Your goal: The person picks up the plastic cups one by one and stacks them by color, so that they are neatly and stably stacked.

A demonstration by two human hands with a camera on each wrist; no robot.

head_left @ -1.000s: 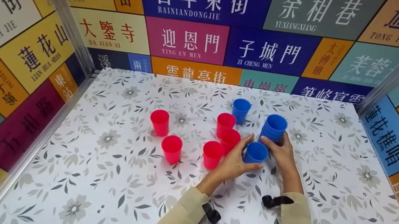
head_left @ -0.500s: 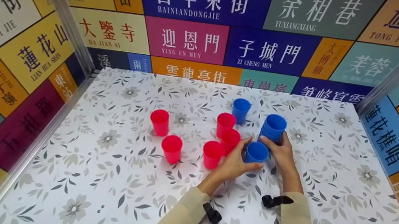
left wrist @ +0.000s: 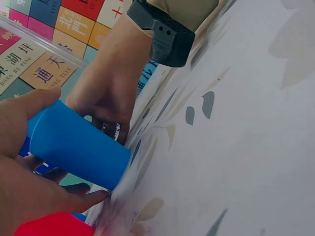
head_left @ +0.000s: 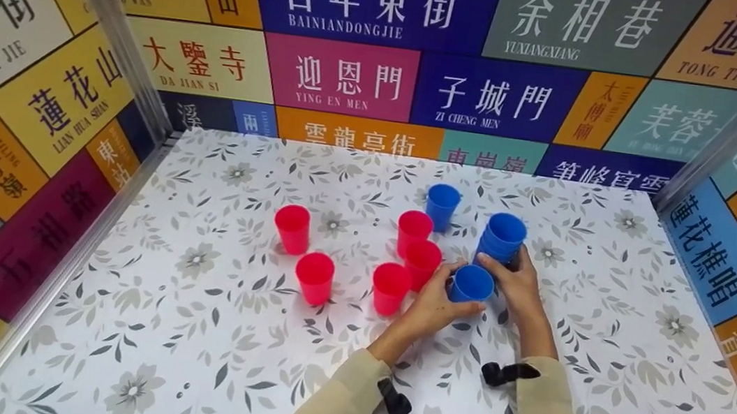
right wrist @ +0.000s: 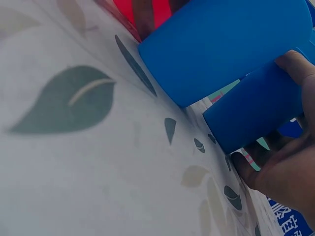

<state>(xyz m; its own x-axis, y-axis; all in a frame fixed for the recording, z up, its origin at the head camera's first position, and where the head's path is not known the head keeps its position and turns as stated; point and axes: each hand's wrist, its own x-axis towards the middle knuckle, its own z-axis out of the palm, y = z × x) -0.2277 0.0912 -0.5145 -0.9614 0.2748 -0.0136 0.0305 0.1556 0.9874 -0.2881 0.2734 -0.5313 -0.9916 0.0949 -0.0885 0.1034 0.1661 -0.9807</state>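
My left hand [head_left: 432, 306] holds a single blue cup [head_left: 472, 286] between thumb and fingers. The left wrist view shows this blue cup [left wrist: 78, 145] with its base at the tablecloth. Just behind it, my right hand [head_left: 519, 282] grips a stack of nested blue cups [head_left: 504, 238]. In the right wrist view, the thumb and fingers of the right hand [right wrist: 290, 167] go round the lower blue cup of the stack [right wrist: 261, 108], whose bottom is at the cloth. All these cups stand mouth up.
Three red cups stand left of my left hand, the nearest red cup [head_left: 391, 289] close to its wrist. Two more, a front red cup [head_left: 314, 279] and a back red cup [head_left: 292, 229], are farther left. Another blue cup [head_left: 441, 209] stands behind. Printed walls [head_left: 342, 77] surround the table.
The head view has shifted very slightly. Both hands keep their hold on the same blue cups, and no cup has visibly moved on the table.
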